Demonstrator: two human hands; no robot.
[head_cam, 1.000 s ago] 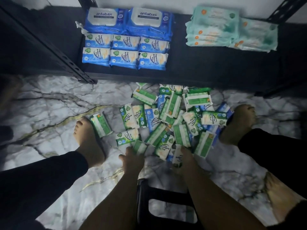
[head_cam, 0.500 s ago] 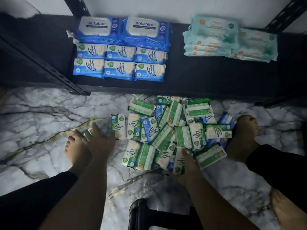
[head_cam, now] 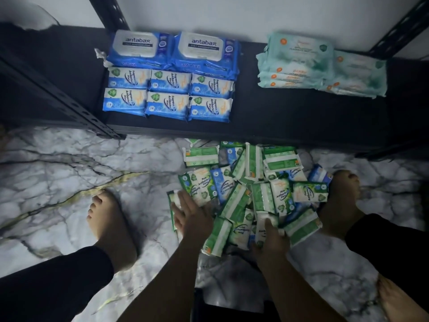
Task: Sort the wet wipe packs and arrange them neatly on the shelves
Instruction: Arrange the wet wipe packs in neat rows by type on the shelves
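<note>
**Both hands at the pile of wipe packs (head_cam: 255, 187) on the marble floor (head_cam: 69, 170).**
The left hand (head_cam: 192, 217) lies with its fingers extended flat on a green pack (head_cam: 171, 201) at the pile's edge. The right hand (head_cam: 271, 240) has its fingers curled round a white-and-green pack (head_cam: 264, 223). Beyond both hands the shelf (head_cam: 278, 122) carries blue packs (head_cam: 167, 98) in rows ahead of the left hand and teal packs (head_cam: 313, 68) past the right.

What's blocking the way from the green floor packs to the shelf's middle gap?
Nothing visible. The green packs lie right before the shelf, whose gap between blue packs and teal stacks is open.
</note>
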